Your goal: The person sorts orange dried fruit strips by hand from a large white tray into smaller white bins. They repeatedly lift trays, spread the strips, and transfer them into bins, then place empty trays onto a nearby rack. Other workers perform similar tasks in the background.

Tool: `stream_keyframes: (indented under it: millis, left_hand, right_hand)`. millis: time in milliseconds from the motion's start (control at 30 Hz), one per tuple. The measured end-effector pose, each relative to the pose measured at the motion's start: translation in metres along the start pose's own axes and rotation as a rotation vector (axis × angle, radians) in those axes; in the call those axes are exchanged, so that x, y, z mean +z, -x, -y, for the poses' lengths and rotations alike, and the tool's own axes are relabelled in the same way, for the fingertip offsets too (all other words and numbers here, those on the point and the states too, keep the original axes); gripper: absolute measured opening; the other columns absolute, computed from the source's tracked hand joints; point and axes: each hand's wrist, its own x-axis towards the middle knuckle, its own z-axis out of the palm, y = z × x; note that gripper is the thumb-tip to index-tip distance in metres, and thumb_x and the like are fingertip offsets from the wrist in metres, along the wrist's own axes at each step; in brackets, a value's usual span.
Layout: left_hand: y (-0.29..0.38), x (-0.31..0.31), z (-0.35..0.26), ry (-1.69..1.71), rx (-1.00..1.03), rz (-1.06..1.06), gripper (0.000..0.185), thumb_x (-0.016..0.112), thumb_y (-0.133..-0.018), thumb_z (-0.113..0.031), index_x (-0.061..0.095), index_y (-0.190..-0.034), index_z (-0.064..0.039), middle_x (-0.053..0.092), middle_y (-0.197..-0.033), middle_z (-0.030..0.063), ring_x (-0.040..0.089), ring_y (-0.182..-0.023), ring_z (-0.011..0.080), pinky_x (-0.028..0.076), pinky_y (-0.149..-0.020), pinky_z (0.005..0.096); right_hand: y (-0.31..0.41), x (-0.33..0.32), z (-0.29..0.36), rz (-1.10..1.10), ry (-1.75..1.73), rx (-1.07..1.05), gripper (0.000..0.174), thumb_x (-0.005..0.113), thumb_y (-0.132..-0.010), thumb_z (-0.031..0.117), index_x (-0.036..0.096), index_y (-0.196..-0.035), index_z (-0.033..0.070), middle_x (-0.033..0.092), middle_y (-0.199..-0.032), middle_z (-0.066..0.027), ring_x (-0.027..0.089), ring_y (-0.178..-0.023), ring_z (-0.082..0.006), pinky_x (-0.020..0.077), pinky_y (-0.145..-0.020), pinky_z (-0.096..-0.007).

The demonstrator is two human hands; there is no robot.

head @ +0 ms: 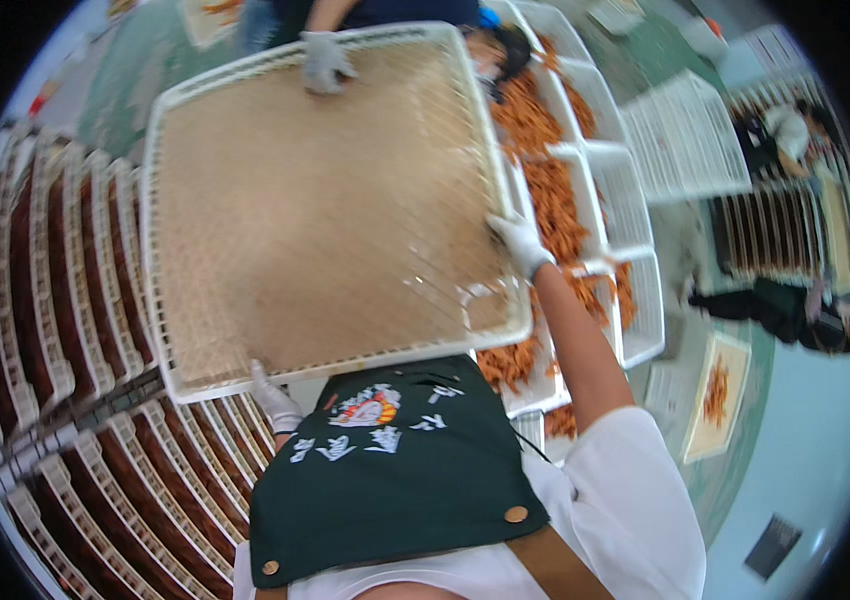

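A large, shallow white plastic tray (335, 217) with a slotted rim and a tan, lattice-patterned bottom is held up before my chest. My left hand (276, 401), in a white glove, grips its near rim, the thumb over the edge. My right hand (521, 241), also white-gloved, holds the right-hand rim. At the far rim, another person's gloved hand (327, 66) rests over the edge onto the tray. No food lies on the visible tray bottom. Fingers beneath the tray are hidden.
At left stand tall stacks of white-rimmed trays (49, 277) with dark red-brown contents. White plastic baskets (616, 180) on the right hold orange-brown food pieces (552, 199). Stacked white crates (684, 139) stand beyond them. Farther right are people (785, 311) and a tray with food (717, 394).
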Motion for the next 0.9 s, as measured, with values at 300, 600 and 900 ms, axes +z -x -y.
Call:
stream_keyframes:
  millis: [300,600,900]
  left_hand:
    - [-0.004,-0.003,-0.009,-0.177,0.042,-0.035,0.057,0.058,-0.099,-0.054,0.057,-0.133,-0.009,0.066,-0.112,0.009,0.062,-0.1,0.0224,0.052,-0.086,0.0368]
    - [-0.057,-0.036,-0.013,0.055,-0.223,-0.002,0.028,0.058,-0.1,-0.039,0.06,-0.111,-0.013,0.065,-0.106,0.0081,0.064,-0.098,0.0291,0.055,-0.084,0.0485]
    - [-0.04,-0.027,-0.018,0.176,-0.229,0.061,0.04,0.065,-0.097,-0.036,0.061,-0.129,-0.012,0.066,-0.128,0.0113,0.063,-0.114,0.0349,0.054,-0.095,0.0537]
  right_hand:
    - [-0.002,-0.001,0.002,-0.077,0.249,-0.022,0.046,0.072,-0.088,0.031,0.067,-0.122,0.001,0.073,-0.094,-0.0094,0.067,-0.079,-0.0192,0.0534,-0.074,-0.0352]
    - [-0.006,0.001,0.003,-0.029,0.135,-0.007,0.055,0.077,-0.087,0.034,0.063,-0.126,-0.003,0.071,-0.097,-0.0108,0.065,-0.077,-0.0177,0.0529,-0.071,-0.0361]
    - [0.033,-0.002,0.042,0.036,0.129,0.005,0.053,0.076,-0.093,0.039,0.061,-0.126,0.0,0.067,-0.1,-0.006,0.059,-0.078,-0.0143,0.0511,-0.069,-0.0323]
